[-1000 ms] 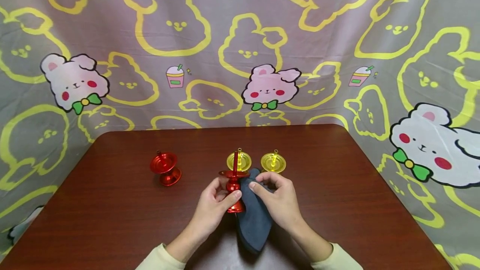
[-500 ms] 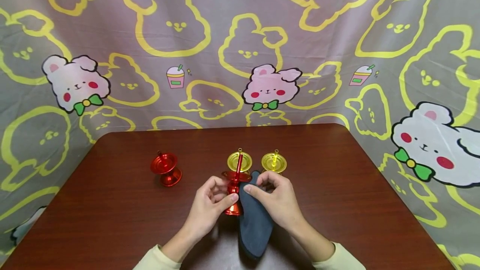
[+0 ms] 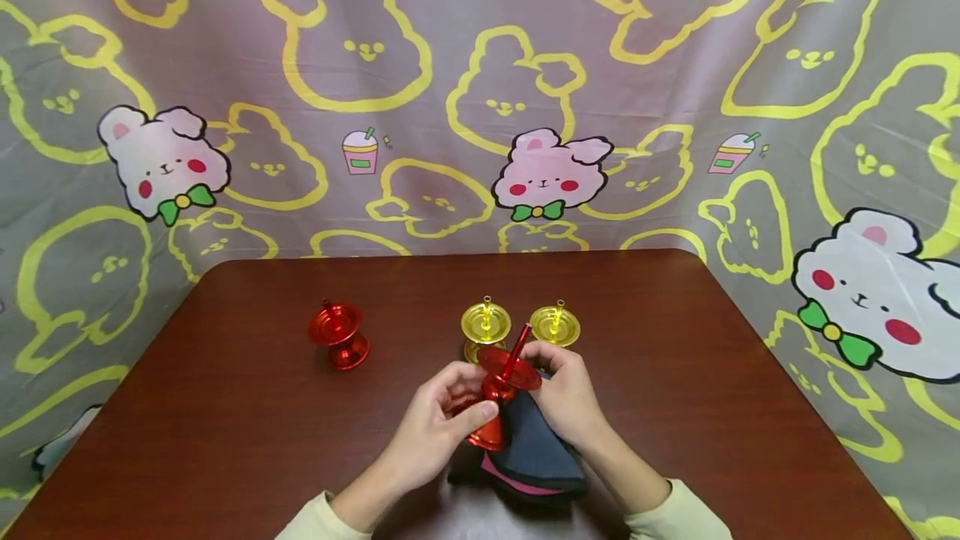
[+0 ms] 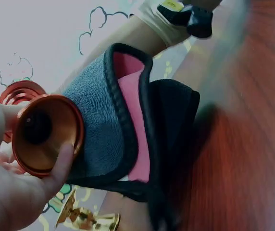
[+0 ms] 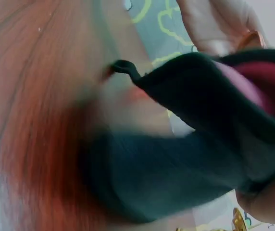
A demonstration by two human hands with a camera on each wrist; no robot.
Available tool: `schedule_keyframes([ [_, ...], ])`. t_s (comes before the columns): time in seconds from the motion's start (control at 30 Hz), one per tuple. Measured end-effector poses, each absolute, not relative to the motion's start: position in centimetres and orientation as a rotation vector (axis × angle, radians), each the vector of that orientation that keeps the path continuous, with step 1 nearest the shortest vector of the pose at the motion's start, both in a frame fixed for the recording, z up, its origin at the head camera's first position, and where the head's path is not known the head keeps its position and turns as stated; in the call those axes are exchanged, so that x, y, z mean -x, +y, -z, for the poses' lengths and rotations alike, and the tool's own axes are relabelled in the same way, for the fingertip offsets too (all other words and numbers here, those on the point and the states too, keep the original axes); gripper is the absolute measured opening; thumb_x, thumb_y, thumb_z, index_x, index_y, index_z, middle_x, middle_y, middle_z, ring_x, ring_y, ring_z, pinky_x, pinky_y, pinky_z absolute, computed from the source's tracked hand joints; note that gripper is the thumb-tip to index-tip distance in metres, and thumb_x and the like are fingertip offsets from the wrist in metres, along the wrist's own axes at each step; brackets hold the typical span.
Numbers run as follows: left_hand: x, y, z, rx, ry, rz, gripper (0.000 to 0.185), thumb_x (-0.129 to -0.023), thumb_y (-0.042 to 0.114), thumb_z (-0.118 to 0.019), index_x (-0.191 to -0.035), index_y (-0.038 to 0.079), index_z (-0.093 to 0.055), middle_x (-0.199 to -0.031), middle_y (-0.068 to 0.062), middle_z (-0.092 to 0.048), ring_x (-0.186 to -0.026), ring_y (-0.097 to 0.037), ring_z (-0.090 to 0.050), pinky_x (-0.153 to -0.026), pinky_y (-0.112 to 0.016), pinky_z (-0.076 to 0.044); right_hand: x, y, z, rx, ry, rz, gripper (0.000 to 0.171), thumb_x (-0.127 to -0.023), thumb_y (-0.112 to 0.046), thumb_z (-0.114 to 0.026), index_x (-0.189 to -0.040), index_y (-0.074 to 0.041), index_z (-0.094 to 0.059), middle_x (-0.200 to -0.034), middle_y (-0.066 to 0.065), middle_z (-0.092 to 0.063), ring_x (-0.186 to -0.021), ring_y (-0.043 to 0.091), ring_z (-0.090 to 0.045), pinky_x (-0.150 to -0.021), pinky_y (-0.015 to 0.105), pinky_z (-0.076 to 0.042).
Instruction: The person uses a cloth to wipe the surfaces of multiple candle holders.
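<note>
A shiny red candle holder (image 3: 491,433) with a wide dish and upright spike is in my left hand (image 3: 438,423), which grips it by the stem and base. Its spike tilts to the right and its base is raised off the table. The left wrist view looks into the hollow underside of the base (image 4: 51,130). My right hand (image 3: 572,398) holds a folded dark blue-grey cloth (image 3: 536,440) close against the holder's right side. Black edging and a pink lining (image 4: 140,125) show on the cloth. The holder's dish partly hides the right fingertips.
Another red candle holder (image 3: 334,326) stands to the left on the brown table (image 3: 247,407). Two gold candle holders (image 3: 486,323) stand side by side just beyond my hands. A patterned curtain (image 3: 420,90) hangs behind the table and along its sides.
The red candle holder in my left hand has gone from nearly upright to leaning right. The cloth has swung in the right hand, and its pink lining now shows at the bottom.
</note>
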State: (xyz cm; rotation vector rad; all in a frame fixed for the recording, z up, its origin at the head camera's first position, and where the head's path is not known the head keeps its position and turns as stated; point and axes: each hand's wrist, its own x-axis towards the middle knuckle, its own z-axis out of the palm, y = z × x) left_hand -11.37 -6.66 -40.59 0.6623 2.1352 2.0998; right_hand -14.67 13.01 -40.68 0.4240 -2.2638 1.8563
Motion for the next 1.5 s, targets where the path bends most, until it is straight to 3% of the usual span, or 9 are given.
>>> schedule_keyframes([
  [0.13,11.4,-6.4,40.3,-0.553,2.089,-2.174,0.033,-0.098,0.005,-0.061,-0.126,-0.009,-0.053,-0.115,-0.023,-0.066,-0.101,-0.015,-0.064,-0.088,-0.026,-0.052,14.7,13.3,40.5,-0.358,-2.273,-1.952,0.006,-0.086,0.001,-0.074,-0.09,-0.001,-0.071,-0.08,0.004,-0.065,-0.076,0.016,-0.057,-0.068,0.025,-0.047],
  [0.3,11.5,-6.0,40.1,-0.462,2.014,-2.263,0.034,-0.101,0.007,-0.049,-0.13,-0.009,-0.041,-0.123,-0.026,-0.058,-0.104,-0.016,-0.059,-0.09,-0.026,-0.049,14.5,13.4,40.3,-0.307,-2.221,-2.096,0.01,-0.09,-0.004,-0.073,-0.093,0.004,-0.069,-0.08,0.005,-0.062,-0.073,0.014,-0.055,-0.063,0.022,-0.044],
  [0.5,11.8,-5.3,40.3,-0.334,1.999,-2.367,0.031,-0.099,0.007,-0.054,-0.12,-0.001,-0.033,-0.117,-0.017,-0.058,-0.101,-0.016,-0.06,-0.086,-0.025,-0.049,14.0,13.3,40.1,-0.274,-2.185,-2.148,0.01,-0.091,-0.006,-0.073,-0.094,0.003,-0.07,-0.084,0.005,-0.065,-0.076,0.015,-0.057,-0.064,0.023,-0.047],
  [0.7,12.5,-5.6,40.5,-0.285,2.032,-2.431,0.028,-0.093,0.003,-0.068,-0.108,-0.006,-0.046,-0.098,-0.009,-0.063,-0.087,-0.017,-0.065,-0.076,-0.025,-0.053,13.5,13.1,39.7,-0.266,-2.169,-2.166,0.013,-0.091,-0.008,-0.074,-0.095,0.003,-0.069,-0.084,0.007,-0.063,-0.075,0.017,-0.057,-0.063,0.025,-0.047],
  [0.9,12.6,-5.8,40.5,-0.267,2.138,-2.363,0.016,-0.097,0.005,-0.065,-0.105,-0.007,-0.057,-0.093,-0.014,-0.067,-0.077,-0.015,-0.065,-0.069,-0.025,-0.054,13.1,13.2,39.4,-0.287,-2.174,-2.169,0.013,-0.091,-0.009,-0.074,-0.096,0.002,-0.069,-0.083,0.008,-0.061,-0.074,0.018,-0.056,-0.063,0.026,-0.047],
  [1.03,12.3,-5.9,40.6,-0.295,2.241,-2.267,0.023,-0.101,0.011,-0.06,-0.117,-0.004,-0.066,-0.097,-0.015,-0.069,-0.08,-0.014,-0.064,-0.071,-0.026,-0.054,13.0,13.1,39.1,-0.343,-2.184,-2.138,0.012,-0.09,-0.01,-0.075,-0.095,0.0,-0.07,-0.083,0.007,-0.063,-0.075,0.017,-0.057,-0.063,0.026,-0.048],
  [1.2,12.0,-5.5,40.7,-0.339,2.326,-2.152,0.03,-0.103,0.014,-0.057,-0.128,-0.002,-0.063,-0.104,-0.014,-0.07,-0.089,-0.016,-0.064,-0.079,-0.027,-0.053,12.9,12.7,39.0,-0.305,-2.203,-2.087,0.013,-0.088,-0.012,-0.078,-0.097,-0.005,-0.072,-0.09,0.008,-0.067,-0.083,0.019,-0.06,-0.07,0.026,-0.05],
  [1.5,12.2,-5.6,41.1,-0.406,2.463,-2.123,0.021,-0.098,0.013,-0.065,-0.117,0.003,-0.068,-0.101,-0.007,-0.065,-0.09,-0.018,-0.061,-0.079,-0.026,-0.051,12.3,12.2,39.2,-0.247,-2.266,-2.041,0.031,-0.078,-0.013,-0.087,-0.106,-0.015,-0.074,-0.099,0.005,-0.07,-0.088,0.022,-0.065,-0.072,0.029,-0.054],
])
